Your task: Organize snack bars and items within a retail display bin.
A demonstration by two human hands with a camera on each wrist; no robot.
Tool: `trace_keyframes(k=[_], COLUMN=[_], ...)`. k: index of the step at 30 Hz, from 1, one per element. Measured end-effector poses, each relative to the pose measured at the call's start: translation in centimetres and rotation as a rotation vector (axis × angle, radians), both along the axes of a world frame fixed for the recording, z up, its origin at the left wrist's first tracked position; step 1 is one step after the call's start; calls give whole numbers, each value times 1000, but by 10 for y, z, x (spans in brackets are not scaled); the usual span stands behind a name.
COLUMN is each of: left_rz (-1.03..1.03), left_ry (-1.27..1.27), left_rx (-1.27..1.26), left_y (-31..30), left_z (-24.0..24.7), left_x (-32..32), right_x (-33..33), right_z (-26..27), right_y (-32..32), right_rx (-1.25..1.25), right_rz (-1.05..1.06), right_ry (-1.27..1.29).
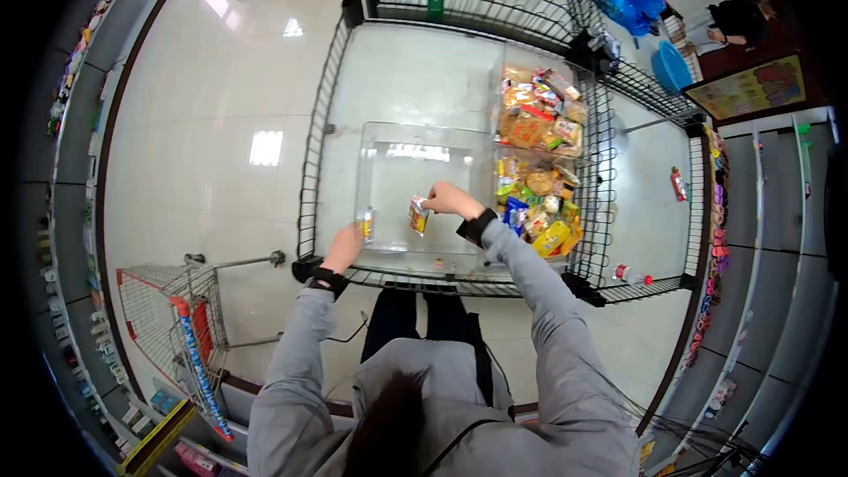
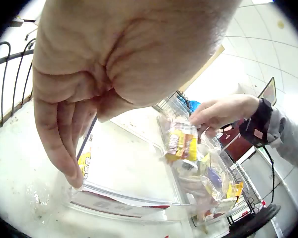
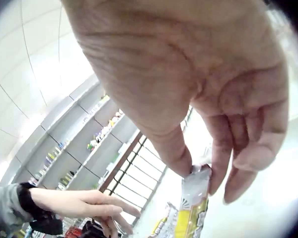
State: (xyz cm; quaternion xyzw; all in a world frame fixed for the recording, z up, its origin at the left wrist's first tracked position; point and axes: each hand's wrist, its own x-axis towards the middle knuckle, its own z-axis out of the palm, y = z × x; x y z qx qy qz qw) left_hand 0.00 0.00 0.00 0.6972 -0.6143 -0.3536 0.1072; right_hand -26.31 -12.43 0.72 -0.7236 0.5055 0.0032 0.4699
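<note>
Yellow packet [image 1: 418,215] pinched in right hand [image 1: 453,200]; second packet [image 1: 367,224] near left hand [image 1: 343,249].

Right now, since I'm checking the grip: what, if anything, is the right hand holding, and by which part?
The right hand pinches a yellow-and-silver packet by its silver upper end, between thumb and fingertips.

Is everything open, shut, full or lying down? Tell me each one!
Right hand, pinching the packet
Packet, held, looks sealed
Left hand, fingers straight, by the clear bin
Clear bin, open, mostly empty
Snack bins, well filled
Bottle, lying down, cap on
Shopping cart, standing upright
</note>
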Motion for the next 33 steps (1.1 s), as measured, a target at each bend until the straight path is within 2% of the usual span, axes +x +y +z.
trace_keyframes(k=[1,2,3,5,6,7,9,10,12,13,14,15,17,19,20,23,25,26,27,29,32,33], left_rz=[-2,30,58,66,66,65,55,28,8,8,0,-9,-22,-47,-52,-67,-69,-56,-66,-86,-107,-108], left_ry=[24,50,169,148,133,145,117,123,123,120,129,139,111,48,49,95,236,255,245,273,228,232], left_rx=[-43,35,115,124,121,123,112,61,19,17,0,-14,-25,-47,-47,-34,56,33,92,101,94,88], left_y=[0,-2,2,3,1,1,2,3,4,4,3,3,4,4,4,2,-1,4,0,-1,-4,-3], left_z=[6,11,-7,-4,0,0,-1,-2,7,6,1,0,-1,2,3,9,22,-15,0,-8,-24,-14], left_x=[-1,-2,-24,-11,1,-2,-5,-1,-2,1,1,1,0,0,1,3,4,12,10,13,18,14], right_x=[16,28,18,50,79,84,84,93,109,116,120,122,121,126,125,128,121,118,114,109,107,105], right_z=[1,3,-2,-22,-52,-57,-67,-74,-96,-118,-147,-152,-160,-102,-93,-94,-81,-87,-102,-100,-97,-96], right_y=[-3,-6,0,5,1,2,9,8,8,7,5,6,14,22,24,32,34,35,37,38,42,42], right_rx=[141,215,292,342,315,373,334,333,333,332,403,475,489,544,533,590,767,723,681,612,571,565], right_rz=[6,23,25,53,99,134,73,75,52,53,-42,-140,-182,-238,-201,-262,-317,-253,-186,-89,-82,-83], right_ry=[-68,-18,80,93,177,59,-90,-97,177,175,273,373,308,136,34,-48,-144,-139,-132,-30,-90,-86])
